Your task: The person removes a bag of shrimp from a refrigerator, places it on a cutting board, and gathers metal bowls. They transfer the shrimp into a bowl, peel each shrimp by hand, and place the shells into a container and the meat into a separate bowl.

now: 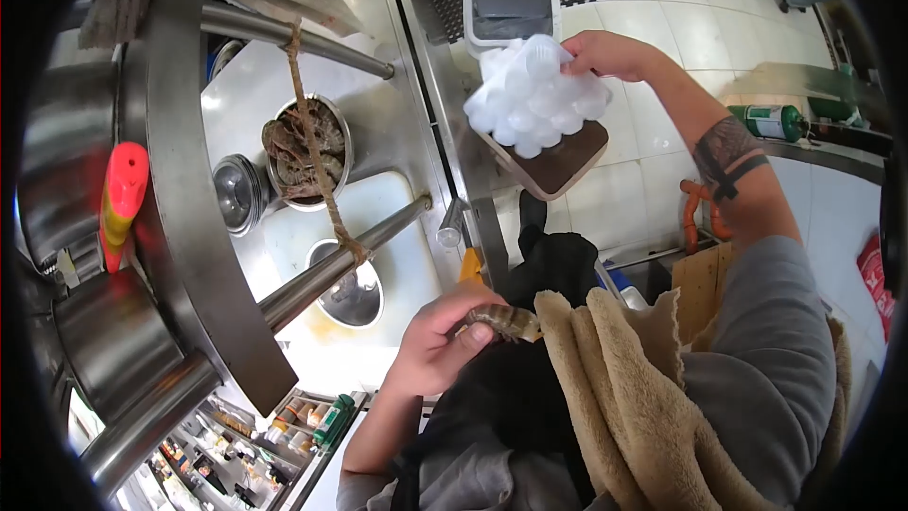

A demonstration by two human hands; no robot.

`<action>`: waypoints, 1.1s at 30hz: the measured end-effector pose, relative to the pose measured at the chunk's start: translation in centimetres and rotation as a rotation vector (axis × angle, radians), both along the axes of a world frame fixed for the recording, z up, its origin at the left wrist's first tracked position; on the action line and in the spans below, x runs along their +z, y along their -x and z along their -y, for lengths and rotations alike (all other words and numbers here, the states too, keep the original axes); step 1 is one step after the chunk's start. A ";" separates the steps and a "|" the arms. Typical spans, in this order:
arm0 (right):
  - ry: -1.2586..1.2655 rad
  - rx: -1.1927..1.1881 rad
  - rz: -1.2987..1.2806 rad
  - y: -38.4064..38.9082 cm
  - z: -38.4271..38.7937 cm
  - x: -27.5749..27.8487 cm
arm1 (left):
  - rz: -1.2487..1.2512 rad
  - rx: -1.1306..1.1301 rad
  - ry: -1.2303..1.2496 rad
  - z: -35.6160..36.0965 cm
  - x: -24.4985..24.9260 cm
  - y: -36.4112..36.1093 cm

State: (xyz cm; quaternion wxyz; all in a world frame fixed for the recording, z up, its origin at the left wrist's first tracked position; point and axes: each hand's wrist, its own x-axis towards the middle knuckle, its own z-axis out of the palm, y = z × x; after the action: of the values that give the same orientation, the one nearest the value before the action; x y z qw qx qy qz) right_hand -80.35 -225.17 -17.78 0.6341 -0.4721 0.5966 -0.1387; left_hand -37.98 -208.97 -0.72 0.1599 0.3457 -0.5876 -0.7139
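Your left hand [435,345] is closed around the prawn [508,322], beside the towel [615,369]; a light grip spares its shell. Your right hand [605,54] pinches the bumpy white plastic [539,99] by its edge; hold it well away from the prawn.

This is a kitchen, like one where cooks work. It has a shiny metal desk [380,30], a white cutting board [409,227], a bowl of raw shrimp [307,151] and little metal bowls [238,194] in a stack.
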 end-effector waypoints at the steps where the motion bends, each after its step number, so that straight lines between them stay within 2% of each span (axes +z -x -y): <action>1: 0.004 -0.009 -0.004 0.7 -0.3 -1.5 | -0.040 -0.026 -0.035 0.4 0.0 0.4; 3: -0.278 -0.487 0.498 1.5 -1.2 -5.8 | -0.035 -0.045 -0.031 0.6 -0.3 1.2; 4: -0.278 -0.492 0.506 1.7 -1.9 -8.7 | -0.027 -0.054 -0.032 0.6 -0.6 1.4; 7: -0.438 -0.971 0.718 0.4 -4.4 -17.3 | 0.068 -0.074 -0.160 0.0 -1.6 1.2; 8: -0.450 -0.976 0.727 -0.5 -5.2 -18.3 | 0.081 -0.077 -0.169 -0.3 -2.0 1.0; 10: -0.349 -1.131 0.774 -2.2 -6.6 -19.4 | 0.139 -0.009 -0.288 -1.0 -2.8 0.6; 18: -0.423 -1.066 0.878 -2.4 -7.9 -16.5 | 0.182 0.054 -0.352 -1.5 -3.0 0.2; 20: -0.345 -1.100 0.710 -2.1 -8.5 -16.2 | 0.183 0.067 -0.356 -1.5 -3.0 0.4; 21: -0.346 -1.098 0.705 -2.0 -8.9 -16.0 | 0.163 0.081 -0.365 -1.4 -3.0 0.5; 24: -0.289 -1.208 0.824 -1.4 -10.2 -15.9 | 0.164 0.094 -0.366 -1.0 -3.5 1.7; 26: -0.180 -1.214 1.190 -1.4 -10.8 -14.8 | 0.249 -0.005 -0.187 -0.3 -3.3 3.6; 30: -0.082 -1.238 1.191 -1.9 -10.5 -12.5 | 0.178 -0.062 -0.091 -0.6 -5.0 5.4; 32: -0.063 -1.285 0.996 -2.2 -9.9 -12.0 | 0.200 -0.073 -0.136 -1.2 -5.7 5.3; 33: -0.058 -1.292 0.998 -2.4 -9.7 -11.7 | 0.223 -0.077 -0.180 -1.4 -5.9 5.2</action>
State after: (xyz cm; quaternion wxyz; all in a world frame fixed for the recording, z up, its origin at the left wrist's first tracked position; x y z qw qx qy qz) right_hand -77.97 -215.52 -29.51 0.6320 0.0991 0.4017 -0.6554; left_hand -43.19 -207.61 -6.64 0.0343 0.4131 -0.5484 -0.7262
